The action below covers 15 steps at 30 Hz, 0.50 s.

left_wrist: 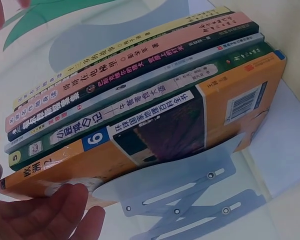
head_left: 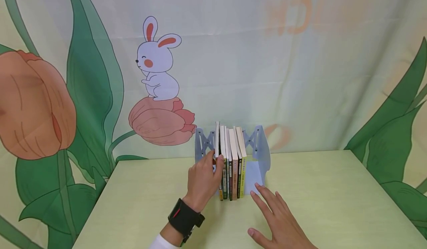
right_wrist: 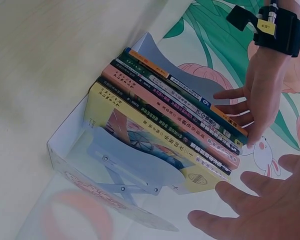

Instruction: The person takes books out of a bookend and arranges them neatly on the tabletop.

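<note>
Several slim books stand upright, packed side by side, in a pale blue expandable book rack (head_left: 263,147). The outermost on the left is an orange book (left_wrist: 217,102) with a blue "6" on its spine. My left hand (head_left: 202,182) grips this book, fingers against its outer cover and thumb by the spine. At the other end of the row is a yellow book (head_left: 243,176), with a pink-spined book (left_wrist: 125,64) between them. My right hand (head_left: 280,221) hovers in front of the rack's right side, fingers spread and holding nothing.
The rack sits on a pale green table (head_left: 317,189), near its back edge. Behind hangs a cloth backdrop (head_left: 227,56) printed with a rabbit and tulips. A black wrist strap (head_left: 185,219) is on the left arm. The rack's base (head_left: 254,174) shows right of the yellow book.
</note>
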{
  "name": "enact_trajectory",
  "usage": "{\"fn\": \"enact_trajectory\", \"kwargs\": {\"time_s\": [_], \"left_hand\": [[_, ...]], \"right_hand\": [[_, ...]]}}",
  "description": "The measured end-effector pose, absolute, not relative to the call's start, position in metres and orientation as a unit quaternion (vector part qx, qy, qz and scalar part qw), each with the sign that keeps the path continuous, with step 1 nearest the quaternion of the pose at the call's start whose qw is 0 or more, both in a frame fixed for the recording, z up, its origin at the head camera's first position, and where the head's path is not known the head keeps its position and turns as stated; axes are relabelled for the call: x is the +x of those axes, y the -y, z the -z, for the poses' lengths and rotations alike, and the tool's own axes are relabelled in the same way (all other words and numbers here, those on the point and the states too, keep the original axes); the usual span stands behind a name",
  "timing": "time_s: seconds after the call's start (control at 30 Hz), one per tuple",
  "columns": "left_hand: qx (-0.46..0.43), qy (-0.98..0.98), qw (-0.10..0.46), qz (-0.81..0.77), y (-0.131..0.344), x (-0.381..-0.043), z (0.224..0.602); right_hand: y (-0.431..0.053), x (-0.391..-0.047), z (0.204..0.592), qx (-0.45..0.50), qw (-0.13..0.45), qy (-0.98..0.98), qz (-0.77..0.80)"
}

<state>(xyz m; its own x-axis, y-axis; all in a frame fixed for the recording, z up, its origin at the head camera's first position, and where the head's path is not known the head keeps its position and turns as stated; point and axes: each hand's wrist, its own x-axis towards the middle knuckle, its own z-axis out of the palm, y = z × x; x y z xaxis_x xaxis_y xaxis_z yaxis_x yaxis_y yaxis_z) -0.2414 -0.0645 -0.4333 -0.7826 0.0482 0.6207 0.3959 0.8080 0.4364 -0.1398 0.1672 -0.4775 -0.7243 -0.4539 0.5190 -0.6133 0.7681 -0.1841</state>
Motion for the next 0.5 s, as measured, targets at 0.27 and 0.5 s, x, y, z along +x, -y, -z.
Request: {"fn": "enact_trajectory", "kwargs": {"time_s": [0.27,0.5], "left_hand": [[-0.127,0.9,0.323,0.266,0.0651,-0.2438,0.4322],[-0.125,0.902,0.327,0.254,0.0649,-0.2458,0.432]], "right_hand": [[-0.1665,-0.1399,0.4778,0.294,0.231,0.91,-0.179],[-0.1668,-0.1401,0.4782,0.299,0.239,0.906,-0.182]]}}
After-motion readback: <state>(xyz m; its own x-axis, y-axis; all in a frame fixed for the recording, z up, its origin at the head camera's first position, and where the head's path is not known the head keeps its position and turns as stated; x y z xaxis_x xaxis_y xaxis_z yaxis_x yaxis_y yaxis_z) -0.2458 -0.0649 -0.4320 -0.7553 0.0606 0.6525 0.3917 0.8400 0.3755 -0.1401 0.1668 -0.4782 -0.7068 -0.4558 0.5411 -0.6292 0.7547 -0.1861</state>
